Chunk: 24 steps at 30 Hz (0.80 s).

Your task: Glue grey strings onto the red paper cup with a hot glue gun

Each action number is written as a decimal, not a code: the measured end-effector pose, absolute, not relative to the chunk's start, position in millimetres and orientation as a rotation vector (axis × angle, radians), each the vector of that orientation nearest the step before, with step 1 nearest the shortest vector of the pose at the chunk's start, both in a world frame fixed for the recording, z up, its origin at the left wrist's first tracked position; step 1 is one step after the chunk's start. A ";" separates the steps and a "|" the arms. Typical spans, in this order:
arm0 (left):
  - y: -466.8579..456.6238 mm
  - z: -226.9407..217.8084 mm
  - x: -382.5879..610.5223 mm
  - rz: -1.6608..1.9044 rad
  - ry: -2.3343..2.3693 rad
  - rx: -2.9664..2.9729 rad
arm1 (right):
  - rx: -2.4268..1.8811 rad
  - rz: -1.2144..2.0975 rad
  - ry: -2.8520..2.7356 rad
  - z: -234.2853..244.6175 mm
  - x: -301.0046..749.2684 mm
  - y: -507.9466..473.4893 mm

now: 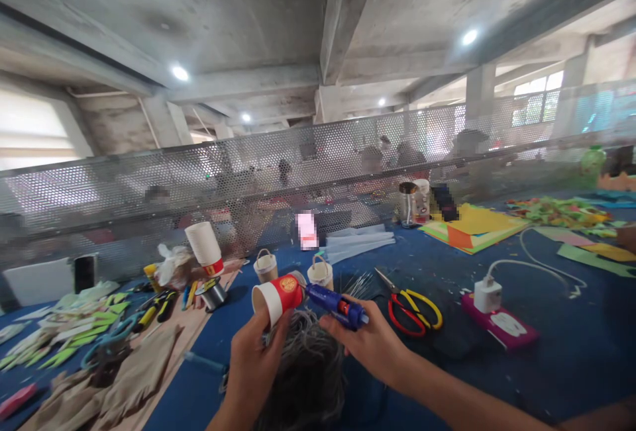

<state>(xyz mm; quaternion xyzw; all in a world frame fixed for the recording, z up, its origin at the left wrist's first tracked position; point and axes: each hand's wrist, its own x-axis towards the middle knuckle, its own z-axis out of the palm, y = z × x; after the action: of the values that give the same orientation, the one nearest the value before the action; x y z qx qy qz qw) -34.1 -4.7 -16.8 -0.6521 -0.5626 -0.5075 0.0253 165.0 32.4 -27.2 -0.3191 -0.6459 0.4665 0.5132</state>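
My left hand (261, 346) is wrapped round a red and white paper cup (287, 293), tipped on its side with its open end to the left. My right hand (372, 337) grips a blue glue gun (332, 301), its nozzle at the base end of the cup; whether it touches cannot be made out. Beneath both hands lies a heap of grey yarn (311, 345), partly hidden by them. Two small cups with arched handles, one a lidded-looking beige cup (265, 267) and the other a similar cup (319, 273), stand just beyond.
Red-and-yellow scissors (410, 308) lie to the right, before a purple power strip (501, 325) with a white charger. Stacked paper cups (203, 249), a wire spool (212, 295) and grey gloves (142, 375) are at left. A perforated metal screen (278, 166) closes off the back.
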 end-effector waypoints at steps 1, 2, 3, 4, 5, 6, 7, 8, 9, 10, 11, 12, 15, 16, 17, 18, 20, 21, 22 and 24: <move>-5.4 -16.6 -33.8 -1.536 -1.727 -2.019 | -0.769 1.120 -1.559 -26.4 165.5 32.4; -5.8 -16.5 -33.7 -1.502 -1.718 -2.022 | -0.773 1.119 -1.564 -25.6 166.0 32.3; -6.1 -16.5 -33.8 -1.466 -1.706 -2.026 | -0.776 1.120 -1.568 -24.9 166.5 32.1; -6.0 -16.6 -34.0 -1.432 -1.692 -2.027 | -0.780 1.122 -1.570 -24.3 166.8 32.0; -5.7 -16.7 -34.3 -1.399 -1.681 -2.029 | -0.784 1.125 -1.571 -23.8 167.1 31.9; -5.2 -16.9 -34.6 -1.374 -1.666 -2.028 | -0.787 1.128 -1.571 -23.5 167.3 31.8; -4.6 -17.1 -35.0 -1.355 -1.650 -2.028 | -0.790 1.132 -1.570 -23.4 167.3 31.8; -3.9 -17.2 -35.2 -1.343 -1.637 -2.027 | -0.793 1.136 -1.569 -23.5 167.3 31.8; -3.4 -17.2 -35.5 -1.334 -1.630 -2.028 | -0.798 1.142 -1.567 -23.9 167.1 31.9; -3.2 -17.1 -35.7 -1.333 -1.631 -2.029 | -0.803 1.150 -1.565 -24.6 166.8 31.9; -3.1 -17.0 -35.8 -1.338 -1.637 -2.029 | -0.811 1.159 -1.562 -25.4 166.4 32.0; -3.3 -16.8 -36.0 -1.353 -1.651 -2.026 | -0.821 1.167 -1.556 -26.3 165.9 32.0; -4.3 -16.3 -36.9 -1.441 -1.731 -2.003 | -0.851 1.190 -1.542 -28.6 164.3 31.7; -4.5 -16.1 -37.3 -1.476 -1.760 -1.997 | -0.856 1.194 -1.543 -29.1 164.0 31.6; -4.5 -15.7 -37.8 -1.508 -1.787 -1.991 | -0.856 1.194 -1.548 -29.3 163.8 31.4; -4.3 -15.3 -38.2 -1.537 -1.811 -1.986 | -0.852 1.192 -1.555 -29.4 163.8 31.4; -3.5 -13.8 -38.5 -1.591 -1.854 -1.969 | -0.834 1.177 -1.568 -29.6 163.8 31.3; -3.1 -12.9 -38.4 -1.621 -1.876 -1.959 | -0.826 1.167 -1.572 -29.9 163.8 31.3; -2.7 -11.8 -38.1 -1.656 -1.893 -1.953 | -0.821 1.156 -1.576 -30.2 163.8 31.3; -2.1 -9.7 -37.5 -1.739 -1.927 -1.943 | -0.814 1.136 -1.588 -31.1 163.4 31.1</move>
<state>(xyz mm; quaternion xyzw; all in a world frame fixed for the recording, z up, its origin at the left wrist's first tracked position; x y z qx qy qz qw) -37.5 -2.1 -9.7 -0.5986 -0.5934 -0.5357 -0.0503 163.4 31.1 -31.1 -0.3352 -0.6541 0.4678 0.4909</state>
